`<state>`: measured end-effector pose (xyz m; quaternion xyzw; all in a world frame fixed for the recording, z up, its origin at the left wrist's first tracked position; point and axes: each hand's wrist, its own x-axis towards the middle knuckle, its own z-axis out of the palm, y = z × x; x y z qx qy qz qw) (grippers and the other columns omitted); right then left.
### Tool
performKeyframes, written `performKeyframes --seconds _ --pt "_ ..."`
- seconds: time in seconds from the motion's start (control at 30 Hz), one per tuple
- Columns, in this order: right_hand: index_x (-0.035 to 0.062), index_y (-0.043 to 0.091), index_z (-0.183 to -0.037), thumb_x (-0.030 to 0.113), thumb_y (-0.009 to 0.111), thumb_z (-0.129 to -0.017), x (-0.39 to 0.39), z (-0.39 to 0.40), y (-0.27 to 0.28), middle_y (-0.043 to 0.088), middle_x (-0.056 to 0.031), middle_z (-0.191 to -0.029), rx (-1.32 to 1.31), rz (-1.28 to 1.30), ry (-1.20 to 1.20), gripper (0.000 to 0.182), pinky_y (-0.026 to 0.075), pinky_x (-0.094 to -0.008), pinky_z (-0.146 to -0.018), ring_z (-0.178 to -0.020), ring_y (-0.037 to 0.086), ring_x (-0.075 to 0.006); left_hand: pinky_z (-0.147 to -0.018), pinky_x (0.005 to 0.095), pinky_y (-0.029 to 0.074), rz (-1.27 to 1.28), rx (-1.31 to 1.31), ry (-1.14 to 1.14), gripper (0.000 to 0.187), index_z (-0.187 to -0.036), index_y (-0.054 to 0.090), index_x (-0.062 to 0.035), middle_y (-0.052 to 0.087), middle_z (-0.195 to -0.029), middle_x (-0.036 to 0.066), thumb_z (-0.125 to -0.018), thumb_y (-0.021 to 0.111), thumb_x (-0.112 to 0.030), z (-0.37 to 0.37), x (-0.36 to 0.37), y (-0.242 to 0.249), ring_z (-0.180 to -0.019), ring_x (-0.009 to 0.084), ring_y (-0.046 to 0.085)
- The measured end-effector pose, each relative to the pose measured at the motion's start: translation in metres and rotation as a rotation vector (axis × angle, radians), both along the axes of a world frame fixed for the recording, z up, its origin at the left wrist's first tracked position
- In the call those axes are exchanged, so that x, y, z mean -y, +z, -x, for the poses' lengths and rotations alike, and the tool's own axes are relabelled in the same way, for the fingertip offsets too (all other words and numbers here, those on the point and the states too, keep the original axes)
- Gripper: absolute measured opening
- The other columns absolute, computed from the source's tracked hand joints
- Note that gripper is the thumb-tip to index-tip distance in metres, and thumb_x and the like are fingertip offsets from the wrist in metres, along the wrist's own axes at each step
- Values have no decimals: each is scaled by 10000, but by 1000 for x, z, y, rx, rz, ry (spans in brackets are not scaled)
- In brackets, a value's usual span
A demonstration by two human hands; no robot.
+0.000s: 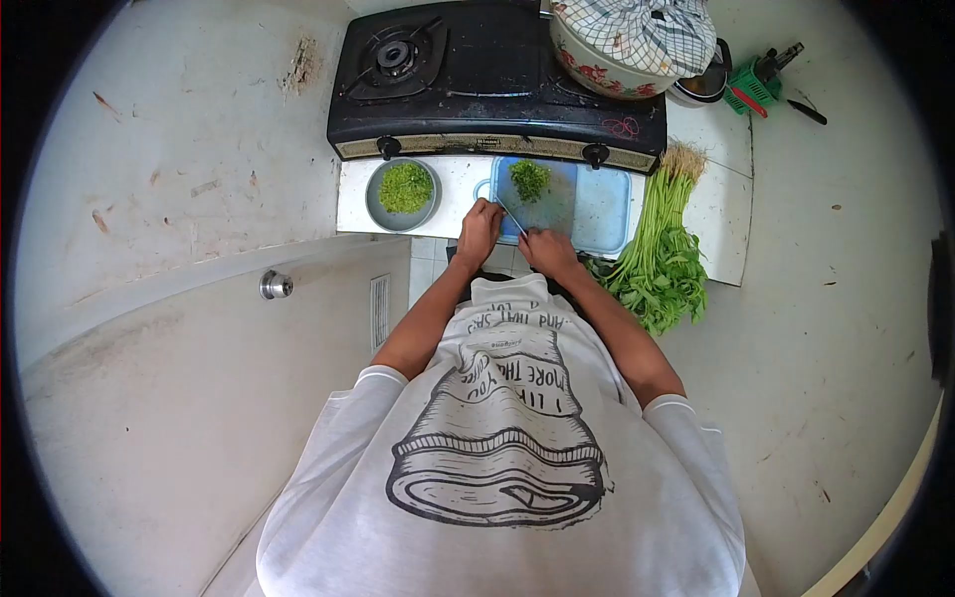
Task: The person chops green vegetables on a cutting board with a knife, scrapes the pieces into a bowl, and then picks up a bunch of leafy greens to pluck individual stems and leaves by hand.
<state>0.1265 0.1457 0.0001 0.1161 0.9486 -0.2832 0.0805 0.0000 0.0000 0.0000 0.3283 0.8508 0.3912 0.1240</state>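
Note:
My right hand is closed around the handle of a knife, whose thin blade slants up and left over the near left part of a blue cutting board. Close to the blade's far end, my left hand has its fingers drawn together at the board's left edge; whatever they hold is too small to make out. A small heap of chopped greens lies on the board beyond both hands. To the left, a grey-green bowl contains finely chopped pale green pieces.
A large bunch of leafy green stalks lies right of the board, leaves hanging over the counter edge. Behind stands a black gas stove bearing a cloth-covered floral pot. A green basket with utensils is at far right.

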Motion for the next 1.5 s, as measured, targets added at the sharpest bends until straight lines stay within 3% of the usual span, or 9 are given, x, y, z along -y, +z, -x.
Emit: performKeyframes --seconds 0.07,0.17,0.27,0.37,0.47,0.87,0.97,1.5 --pt "-12 684 -871 372 503 -1018 2 2 -2 699 -261 -768 9 3 -1 449 570 -535 -677 -716 701 -439 -731 463 526 -20 -9 -2 69 -944 694 7 606 -882 199 -895 645 2 1 1 0 -800 398 639" --pt "-3 700 -926 367 456 -1028 -8 -4 1 719 -256 -865 178 -23 25 454 571 -523 -760 -812 718 -416 -741 457 532 -27 22 14 71 -943 692 5 610 -895 202 -893 643 3 -8 -10 3 -813 396 645" --pt "-14 682 -867 367 478 -1028 -7 -5 0 699 -263 -775 63 -16 22 461 568 -534 -689 -719 701 -436 -756 449 539 -35 25 16 84 -951 695 0 622 -911 201 -881 648 4 -7 -8 2 -830 396 651" --pt "-12 685 -862 367 478 -1028 -6 -6 -6 701 -260 -779 26 0 15 463 569 -532 -695 -721 704 -430 -761 442 545 -59 -2 9 108 -963 699 -1 634 -922 196 -864 657 6 -7 -3 -3 -838 393 657" --pt "-1 706 -911 359 466 -1027 -4 0 10 722 -246 -853 156 -3 18 448 566 -525 -774 -813 719 -413 -757 440 545 -53 -23 -16 123 -968 700 7 639 -922 189 -852 660 18 -5 0 -1 -834 388 659" --pt "11 712 -877 354 499 -1017 -1 9 6 715 -237 -814 86 -56 40 427 577 -511 -745 -794 726 -396 -722 463 520 17 -19 -13 107 -966 689 21 586 -852 197 -869 651 -3 -4 2 1 -784 394 625" --pt "-2 698 -861 367 501 -1019 -3 0 1 697 -256 -764 43 -50 49 447 569 -523 -698 -721 704 -425 -719 470 512 6 -23 -12 90 -949 678 19 568 -828 194 -879 650 -30 -4 2 3 -774 397 611" --pt "-14 698 -886 370 504 -1015 2 10 1 700 -272 -791 81 -51 26 449 559 -555 -726 -757 699 -460 -719 488 507 -23 -73 -27 51 -886 640 9 570 -836 196 -880 642 -42 -3 3 6 -781 412 607"
